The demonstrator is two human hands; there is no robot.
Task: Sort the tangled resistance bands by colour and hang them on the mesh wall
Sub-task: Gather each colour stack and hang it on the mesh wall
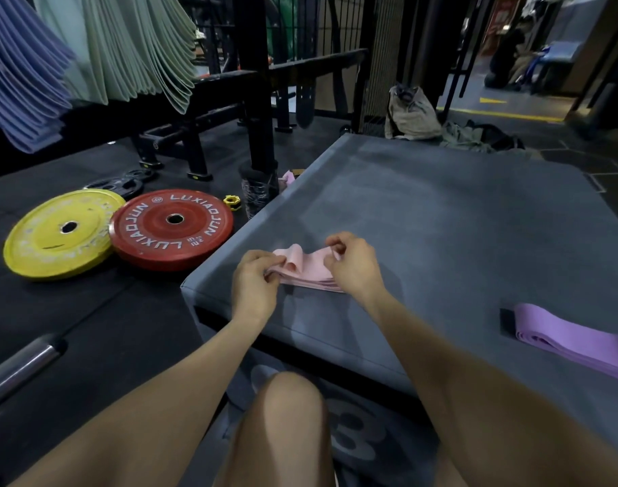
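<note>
Left hand (255, 286) and right hand (353, 265) pinch the pink bands (302, 272) on the grey box (423, 219). Purple bands (575, 342) lie well right; red plate (172, 228) left.

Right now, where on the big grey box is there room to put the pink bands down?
The grey padded box is bare across its far half, beyond both hands, and between the right hand and the folded purple bands. It is crowded where the left hand and right hand hold the pink bands.
</note>
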